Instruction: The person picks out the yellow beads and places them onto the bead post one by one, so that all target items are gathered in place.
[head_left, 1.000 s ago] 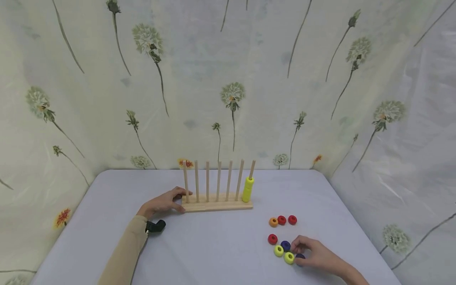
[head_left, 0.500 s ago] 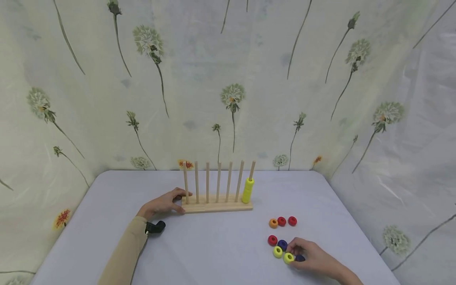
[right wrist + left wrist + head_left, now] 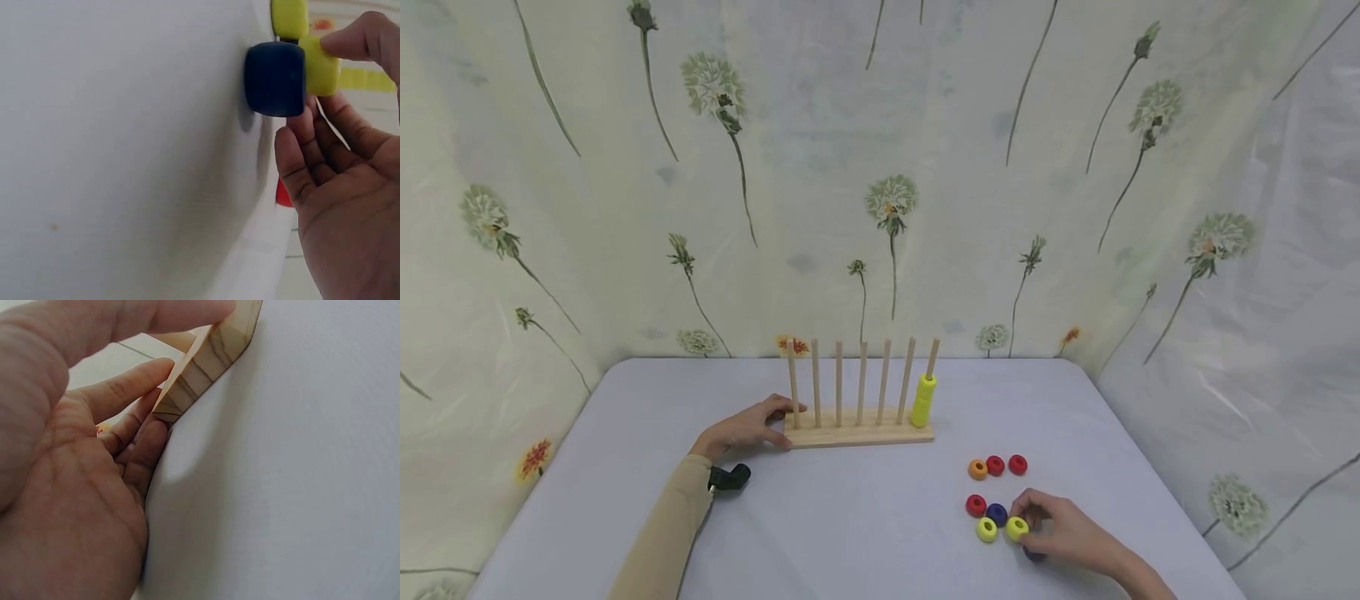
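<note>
My left hand (image 3: 748, 425) holds the left end of a wooden peg stand (image 3: 859, 436), thumb at the front edge and fingers behind. In the left wrist view the stand's end grain (image 3: 209, 365) shows between thumb and fingers. Yellow beads (image 3: 922, 403) are stacked on the stand's rightmost peg; the other pegs are bare. My right hand (image 3: 1071, 533) pinches a yellow bead (image 3: 323, 70) between thumb and fingers, its hole tilted toward the head camera. A dark blue bead (image 3: 275, 79) lies below that hand, partly hidden by it in the head view.
Left of my right hand sit another yellow bead (image 3: 987, 531), a second dark blue bead (image 3: 996, 515) and a red bead (image 3: 975, 505). Farther back, an orange bead (image 3: 977, 470) is beside two red beads (image 3: 1017, 465). A flower-printed curtain (image 3: 820, 167) surrounds the white table.
My right hand has taken hold of the nearer yellow bead and lifted it slightly away from its spot. The blue bead beside the red one shifted a little left. My left hand stays on the stand.
</note>
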{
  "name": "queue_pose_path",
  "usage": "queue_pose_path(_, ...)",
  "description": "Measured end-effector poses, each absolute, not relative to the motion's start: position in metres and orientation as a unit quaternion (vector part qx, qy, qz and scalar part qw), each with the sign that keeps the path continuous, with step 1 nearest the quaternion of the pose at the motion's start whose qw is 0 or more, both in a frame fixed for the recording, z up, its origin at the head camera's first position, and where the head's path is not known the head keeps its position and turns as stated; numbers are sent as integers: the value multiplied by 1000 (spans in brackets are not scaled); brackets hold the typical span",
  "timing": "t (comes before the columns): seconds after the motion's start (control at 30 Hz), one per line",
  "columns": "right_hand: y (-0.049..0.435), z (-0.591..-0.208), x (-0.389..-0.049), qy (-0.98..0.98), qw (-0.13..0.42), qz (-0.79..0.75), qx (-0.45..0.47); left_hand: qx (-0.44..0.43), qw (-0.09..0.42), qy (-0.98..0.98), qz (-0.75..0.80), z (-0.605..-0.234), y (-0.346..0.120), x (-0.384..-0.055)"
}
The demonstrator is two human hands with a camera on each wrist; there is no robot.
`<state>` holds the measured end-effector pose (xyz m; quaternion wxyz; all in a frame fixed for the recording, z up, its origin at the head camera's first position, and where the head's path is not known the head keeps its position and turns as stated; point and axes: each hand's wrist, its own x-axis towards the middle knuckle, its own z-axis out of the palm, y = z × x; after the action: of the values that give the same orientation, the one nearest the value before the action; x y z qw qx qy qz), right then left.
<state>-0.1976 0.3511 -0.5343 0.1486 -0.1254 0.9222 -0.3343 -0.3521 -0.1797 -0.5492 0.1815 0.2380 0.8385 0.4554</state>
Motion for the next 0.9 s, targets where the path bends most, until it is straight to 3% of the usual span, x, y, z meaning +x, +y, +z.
queue_pose_path(0.3, 341, -521, -214, 921, 66, -373, -89, 244, 181, 831, 465, -550, -181, -355)
queue_pose_path(0.67, 285, -497, -238, 918, -42, -393, -10, 232, 179, 840, 456, -548, -180, -351)
queue_pose_path(0.9, 254, -472, -259, 904, -104, -414, -10, 232, 179, 843, 452, -549, -180, -353)
